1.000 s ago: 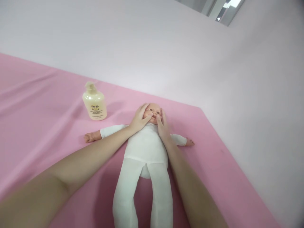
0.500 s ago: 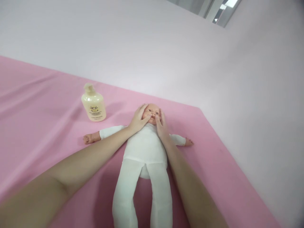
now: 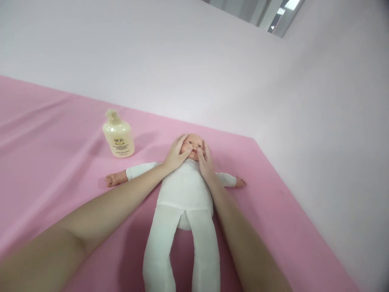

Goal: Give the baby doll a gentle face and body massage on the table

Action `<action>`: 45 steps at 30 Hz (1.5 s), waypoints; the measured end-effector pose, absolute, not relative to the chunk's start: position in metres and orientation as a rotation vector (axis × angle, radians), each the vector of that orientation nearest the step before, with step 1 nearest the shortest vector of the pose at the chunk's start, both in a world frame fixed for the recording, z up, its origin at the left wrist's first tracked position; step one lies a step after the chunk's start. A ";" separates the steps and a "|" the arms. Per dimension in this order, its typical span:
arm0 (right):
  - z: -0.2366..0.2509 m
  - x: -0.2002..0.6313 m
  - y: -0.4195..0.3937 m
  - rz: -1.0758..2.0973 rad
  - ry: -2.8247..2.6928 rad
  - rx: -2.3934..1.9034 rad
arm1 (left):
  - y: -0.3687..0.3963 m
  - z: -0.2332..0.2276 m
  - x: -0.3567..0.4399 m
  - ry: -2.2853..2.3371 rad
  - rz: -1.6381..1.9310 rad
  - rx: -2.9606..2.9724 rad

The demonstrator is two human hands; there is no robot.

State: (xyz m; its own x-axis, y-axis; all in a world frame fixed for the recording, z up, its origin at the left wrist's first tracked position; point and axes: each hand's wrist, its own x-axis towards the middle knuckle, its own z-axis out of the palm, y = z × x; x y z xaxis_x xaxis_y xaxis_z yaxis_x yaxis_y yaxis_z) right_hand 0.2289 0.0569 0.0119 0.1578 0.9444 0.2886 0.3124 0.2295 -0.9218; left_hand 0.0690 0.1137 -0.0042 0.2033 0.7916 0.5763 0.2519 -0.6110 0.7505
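Observation:
A baby doll (image 3: 185, 184) with a soft white cloth body lies face up, arms spread and legs toward me. My left hand (image 3: 176, 156) cups the left side of its head, fingers along the temple and thumb on the cheek beside the mouth. On the opposite side my right hand (image 3: 206, 161) holds the head the same way, its thumb by the corner of the mouth. The doll's forehead, eyes and nose show between my hands; its ears are covered.
A cream-coloured pump bottle (image 3: 119, 138) with a printed label stands upright left of the doll's head. Beneath everything lies a pink cloth (image 3: 60, 142) with some creases. A plain white surface (image 3: 182, 61) lies beyond its far and right edges.
The view has shifted very slightly. Both hands stay on the doll's head, with hardly any visible movement of the thumbs.

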 end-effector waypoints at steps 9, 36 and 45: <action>0.012 0.229 0.057 0.705 -1.377 -1.307 | 0.113 -0.003 0.068 0.964 1.403 1.986; 0.013 0.228 0.057 0.707 -1.382 -1.303 | 0.112 -0.003 0.068 0.964 1.404 1.980; 0.014 0.228 0.056 0.703 -1.380 -1.310 | 0.113 -0.004 0.068 0.967 1.405 1.968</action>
State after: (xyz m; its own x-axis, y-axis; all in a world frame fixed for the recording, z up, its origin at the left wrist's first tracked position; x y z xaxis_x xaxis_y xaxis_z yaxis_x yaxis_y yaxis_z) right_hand 0.2283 0.0559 0.0139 0.1594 0.9444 0.2876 0.3226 0.2255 -0.9193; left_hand 0.0680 0.1130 -0.0040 0.2024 0.7978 0.5679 0.2450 -0.6027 0.7594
